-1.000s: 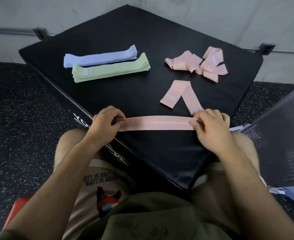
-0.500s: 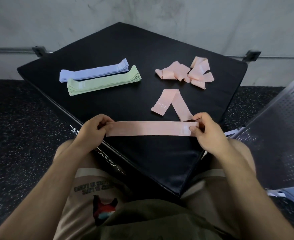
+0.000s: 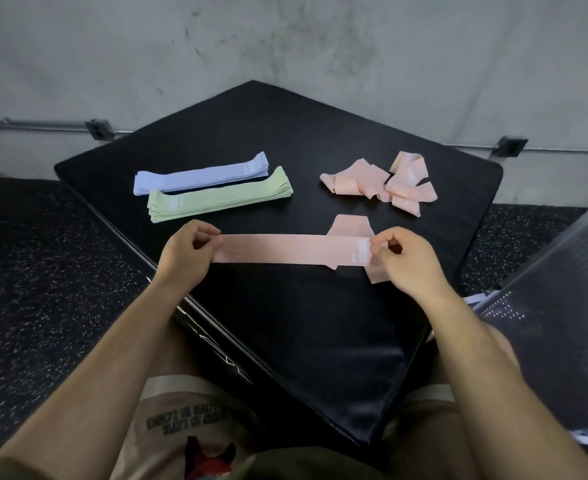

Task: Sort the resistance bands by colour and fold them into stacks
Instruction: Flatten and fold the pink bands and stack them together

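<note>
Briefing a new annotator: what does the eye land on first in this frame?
First, the pink band held flat between the left hand and the right hand, mid-frame over the black mat. Behind it on the left, the purple stack and the green stack lie neatly side by side. On the far right sits the loose pink heap, not yet folded.
</note>
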